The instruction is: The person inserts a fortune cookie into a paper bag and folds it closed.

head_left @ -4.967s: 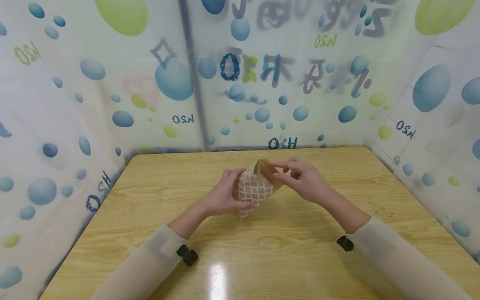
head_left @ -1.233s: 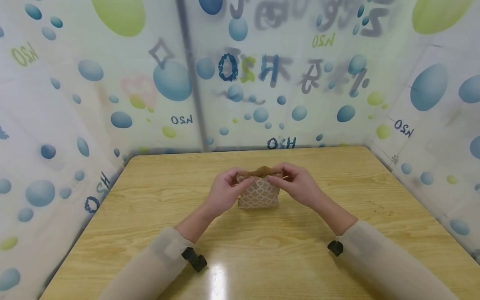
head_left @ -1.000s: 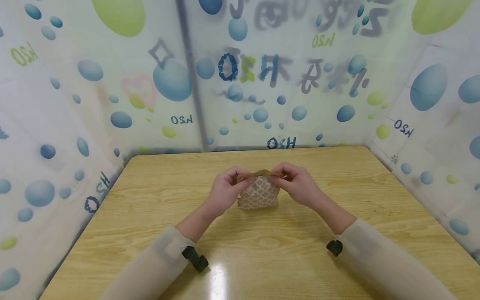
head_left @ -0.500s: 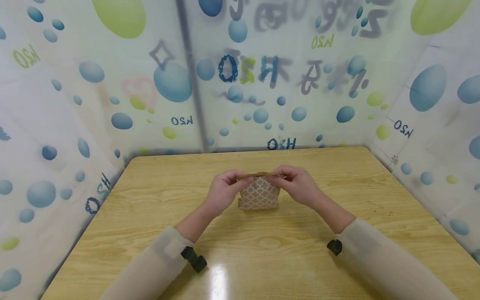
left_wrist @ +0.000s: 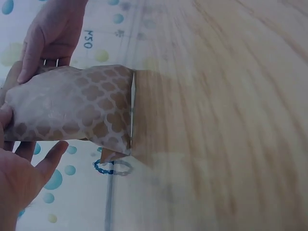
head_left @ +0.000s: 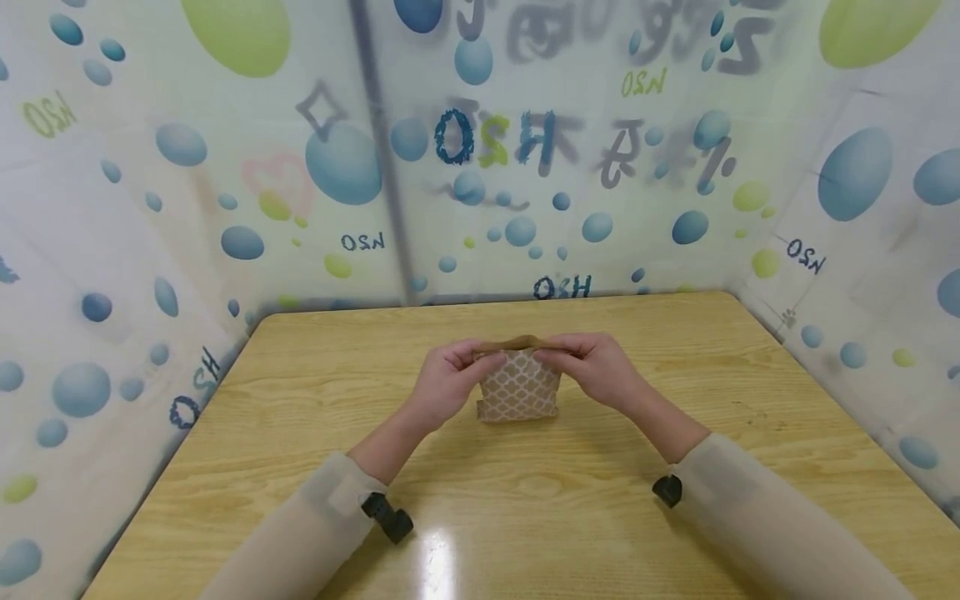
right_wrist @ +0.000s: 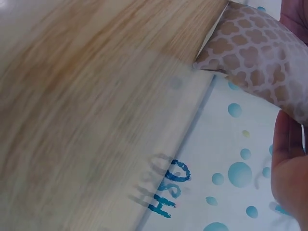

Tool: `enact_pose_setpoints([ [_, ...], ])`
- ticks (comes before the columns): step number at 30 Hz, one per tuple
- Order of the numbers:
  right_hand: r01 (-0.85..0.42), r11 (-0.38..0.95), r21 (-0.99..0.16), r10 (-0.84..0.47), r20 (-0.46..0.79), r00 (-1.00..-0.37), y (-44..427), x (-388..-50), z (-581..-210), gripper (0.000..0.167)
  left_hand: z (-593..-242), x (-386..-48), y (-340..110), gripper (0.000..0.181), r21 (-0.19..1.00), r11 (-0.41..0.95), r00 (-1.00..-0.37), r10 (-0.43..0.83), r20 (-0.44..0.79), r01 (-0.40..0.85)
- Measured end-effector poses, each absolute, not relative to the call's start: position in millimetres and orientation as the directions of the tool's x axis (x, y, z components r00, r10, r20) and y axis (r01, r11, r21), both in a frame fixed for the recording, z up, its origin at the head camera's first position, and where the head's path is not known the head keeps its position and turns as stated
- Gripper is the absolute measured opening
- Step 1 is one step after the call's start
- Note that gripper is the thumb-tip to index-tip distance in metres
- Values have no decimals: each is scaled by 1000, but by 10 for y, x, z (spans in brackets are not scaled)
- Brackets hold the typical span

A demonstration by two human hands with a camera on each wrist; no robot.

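A small brown paper bag (head_left: 519, 387) with a white lattice print stands upright on the wooden table, its bottom edge down. My left hand (head_left: 446, 379) pinches the left end of its top edge, thumb on the near side. At the right end, my right hand (head_left: 600, 367) does the same. Between the thumbs a strip of plain brown paper shows along the top. The left wrist view gives the bag's (left_wrist: 72, 103) printed face and bottom edge, and the right wrist view part of the bag (right_wrist: 260, 53). What is inside is hidden.
The wooden table (head_left: 525, 517) spreads out around the bag, with a glare spot near its front. A pale curtain (head_left: 480, 208) with blue and green dots encloses the back and both sides. Dark camera mounts (head_left: 388, 518) sit at the wrists.
Five seconds ago the bag was tilted, left hand around its side, right fingers at its opening. Now it stands upright, top edge pinched at both ends. Over the last second little has moved.
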State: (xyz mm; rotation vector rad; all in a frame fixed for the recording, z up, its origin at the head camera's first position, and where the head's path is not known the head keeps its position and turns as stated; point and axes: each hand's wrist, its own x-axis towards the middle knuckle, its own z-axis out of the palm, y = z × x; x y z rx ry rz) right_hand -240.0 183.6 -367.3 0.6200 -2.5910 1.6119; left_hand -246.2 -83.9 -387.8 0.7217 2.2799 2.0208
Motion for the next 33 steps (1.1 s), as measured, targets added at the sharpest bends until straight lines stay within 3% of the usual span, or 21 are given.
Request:
enact_pose_setpoints([
  [6,-371,350,-860,-352,246,-903,1880,-2431,-3686,24,-3879,-2485,-836,21,944,87,-904,329,274,318],
  [18,-417,257,-872,-444,276,-852,1950,-2441,-3715,33,-3889,-2471,-872,24,889,116,-841,397,368,444],
  [33,-483,313,-818,-446,322,-835,1943,-2428,-3733,28,-3885,-2463,-877,20,895,85,-837,401,372,438],
])
